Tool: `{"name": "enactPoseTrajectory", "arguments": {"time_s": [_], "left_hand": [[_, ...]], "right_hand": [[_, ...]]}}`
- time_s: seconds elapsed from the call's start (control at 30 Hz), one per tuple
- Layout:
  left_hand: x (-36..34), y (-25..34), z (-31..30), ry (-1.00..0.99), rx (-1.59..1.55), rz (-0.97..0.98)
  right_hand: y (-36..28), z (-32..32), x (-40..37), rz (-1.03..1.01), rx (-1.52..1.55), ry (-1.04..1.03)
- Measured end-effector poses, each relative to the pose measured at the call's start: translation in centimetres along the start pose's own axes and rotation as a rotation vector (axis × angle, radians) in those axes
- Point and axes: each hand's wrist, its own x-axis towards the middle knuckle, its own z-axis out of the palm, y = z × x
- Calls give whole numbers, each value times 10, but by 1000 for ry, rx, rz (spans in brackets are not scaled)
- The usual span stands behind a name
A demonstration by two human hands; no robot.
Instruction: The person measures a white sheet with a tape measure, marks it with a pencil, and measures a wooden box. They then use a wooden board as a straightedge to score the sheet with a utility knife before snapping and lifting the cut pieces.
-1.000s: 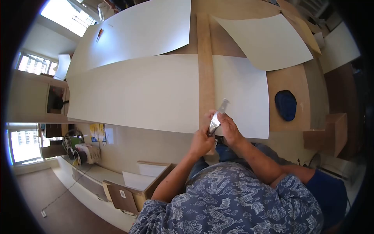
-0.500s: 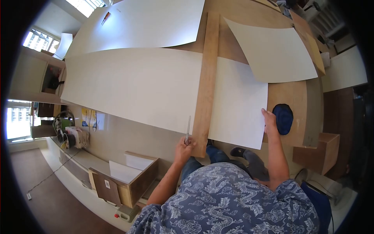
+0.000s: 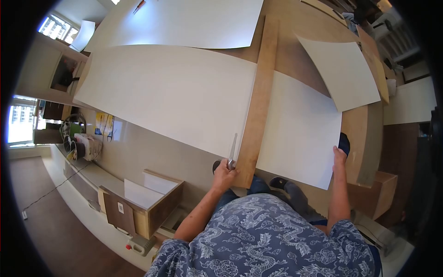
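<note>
My left hand (image 3: 224, 176) is closed around a slim silver pointed tool (image 3: 232, 150), its tip directed away from me. That hand is beside the near end of a long wooden board (image 3: 262, 111). The board lies across a large white sheet (image 3: 170, 97), which shows on its left and as a shorter section (image 3: 302, 129) on its right. My right hand (image 3: 339, 157) pinches the right edge of that section. Partly hidden behind this edge and my hand is a dark blue cap-like item (image 3: 344, 143).
Another white sheet (image 3: 194, 23) lies farther back, with an orange-handled tool (image 3: 139, 6) on it. A curved off-white sheet (image 3: 346, 74) is at the right. Below the table's left side stands an open wooden drawer box (image 3: 161, 203). Someone's shoe (image 3: 278, 183) shows under the table.
The view has shifted, so most things appear farther right. My right hand and the right sheet edge have moved right, now covering much of the blue item. Both hands keep their holds.
</note>
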Motion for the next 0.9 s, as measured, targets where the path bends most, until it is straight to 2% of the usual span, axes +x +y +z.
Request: {"name": "enactPoseTrajectory", "arguments": {"time_s": [0.03, 0.07, 0.17, 0.23, 0.3, 0.37, 0.47, 0.57, 0.6, 0.7, 0.9], "left_hand": [[2, -3, -1, -8, 20, 2], [5, -7, -2, -18, 41, 4], [6, -7, -7, -64, 78, 31], [5, -8, -10, -102, 87, 38], [-1, -9, -15, -152, 132, 27], [-7, -7, -22, -196, 207, 7], [-20, -2, -29, -234, 288, 24], [-29, -2, -34, -284, 312, 45], [-31, 0, -36, -299, 281, 26], [-35, -6, -38, -306, 227, 15], [-39, -22, -45, -306, 160, 6]], "right_hand": [[-17, -2, -9, -11, -176, 11], [-34, 0, -19, -67, -594, 110], [-120, 55, -115, -494, -899, 646], [-157, 97, -154, -750, -859, 598], [-188, 148, -183, -1001, -690, 426], [-219, 209, -194, -996, -395, 185], [-282, 289, -186, -749, -398, 86], [-323, 337, -167, -494, -498, 2], [-330, 345, -162, -408, -535, -29], [-324, 351, -141, -416, -607, 28], [-313, 340, -143, -406, -638, 14]]}}
